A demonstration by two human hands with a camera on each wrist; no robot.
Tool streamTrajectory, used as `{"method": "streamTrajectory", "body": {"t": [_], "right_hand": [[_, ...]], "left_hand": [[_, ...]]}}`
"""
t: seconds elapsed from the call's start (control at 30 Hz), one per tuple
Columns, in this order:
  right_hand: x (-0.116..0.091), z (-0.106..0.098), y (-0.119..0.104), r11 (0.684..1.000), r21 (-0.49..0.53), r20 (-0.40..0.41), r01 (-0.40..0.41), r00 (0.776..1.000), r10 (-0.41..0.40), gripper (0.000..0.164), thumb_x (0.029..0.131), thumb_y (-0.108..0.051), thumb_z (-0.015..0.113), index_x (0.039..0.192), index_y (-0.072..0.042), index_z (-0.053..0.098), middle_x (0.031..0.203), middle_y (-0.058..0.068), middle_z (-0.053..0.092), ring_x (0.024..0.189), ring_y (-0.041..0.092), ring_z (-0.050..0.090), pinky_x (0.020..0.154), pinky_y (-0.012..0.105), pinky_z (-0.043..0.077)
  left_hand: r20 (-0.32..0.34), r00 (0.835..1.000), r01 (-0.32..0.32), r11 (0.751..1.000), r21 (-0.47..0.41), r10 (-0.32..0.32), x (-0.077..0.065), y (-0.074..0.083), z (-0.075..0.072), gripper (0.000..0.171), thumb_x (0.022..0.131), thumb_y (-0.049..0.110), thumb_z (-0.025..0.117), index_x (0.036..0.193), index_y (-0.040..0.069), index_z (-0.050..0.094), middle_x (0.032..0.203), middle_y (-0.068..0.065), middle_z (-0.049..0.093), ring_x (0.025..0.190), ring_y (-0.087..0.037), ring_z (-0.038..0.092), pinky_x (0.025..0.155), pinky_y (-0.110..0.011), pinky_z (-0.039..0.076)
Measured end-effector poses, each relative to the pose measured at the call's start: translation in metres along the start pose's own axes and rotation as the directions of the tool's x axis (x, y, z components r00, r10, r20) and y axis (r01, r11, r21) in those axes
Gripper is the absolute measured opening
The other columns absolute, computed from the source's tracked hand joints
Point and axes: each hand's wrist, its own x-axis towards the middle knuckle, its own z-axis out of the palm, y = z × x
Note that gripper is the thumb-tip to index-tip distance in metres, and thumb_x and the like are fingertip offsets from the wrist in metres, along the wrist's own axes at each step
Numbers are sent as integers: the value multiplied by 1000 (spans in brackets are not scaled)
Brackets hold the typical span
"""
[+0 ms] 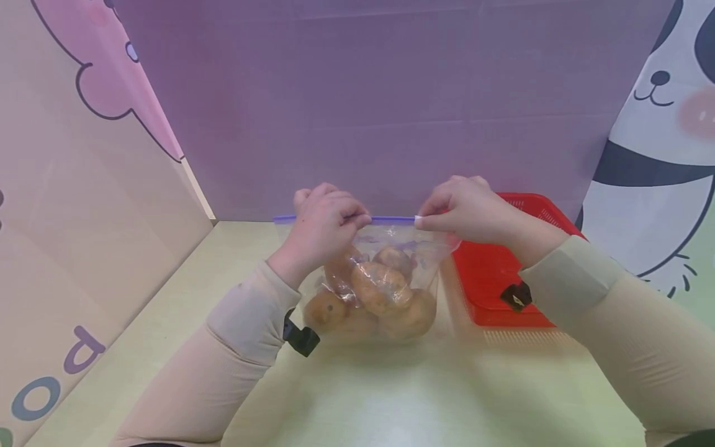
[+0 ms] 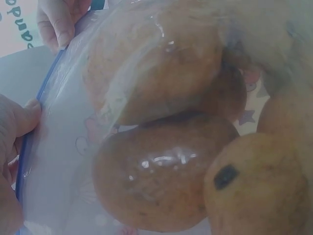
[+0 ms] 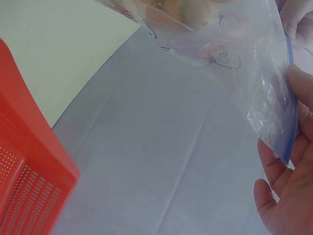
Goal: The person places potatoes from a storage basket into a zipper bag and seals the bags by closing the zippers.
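A clear zip-lock bag (image 1: 391,234) stands on the table with several brownish potatoes (image 1: 381,287) inside; one in the left wrist view carries a dark spot. Along its top runs a blue-purple zip strip (image 1: 393,220). My left hand (image 1: 326,220) pinches that strip left of the middle, thumb and fingers on either side. Farther right, my right hand (image 1: 466,211) pinches the same strip between thumb and fingers, close to its right end. Whether the zip is fully closed cannot be made out.
To the right of the bag stands a red plastic basket (image 1: 480,292) with slotted sides, partly behind my right forearm. The pale table (image 1: 380,397) meets a purple backdrop (image 1: 363,112) behind the bag. Printed panels flank both sides.
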Motion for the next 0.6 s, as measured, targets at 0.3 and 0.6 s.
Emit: {"method": "streamTrajectory", "body": {"t": [0.3,0.6], "right_hand": [[0,2,-1,1000,-4,-14,20,1000,-20,18,86,-25,70,101,-18,77,97,-3,70,102,21,51,96,51,22],[1,1,-3,1000,18,-10,0,1000,0,16,87,-25,68,98,-18,77,96,-4,70,102,21,50,97,51,21]], "left_hand": [[103,994,38,999,-28,-35,3,-3,-4,10,90,25,67,90,19,75,94,10,71,101,-16,49,91,-46,22],[146,989,-13,1000,-8,14,11,16,6,18,93,34,60,99,24,75,92,14,68,100,-13,49,89,-44,23]]}}
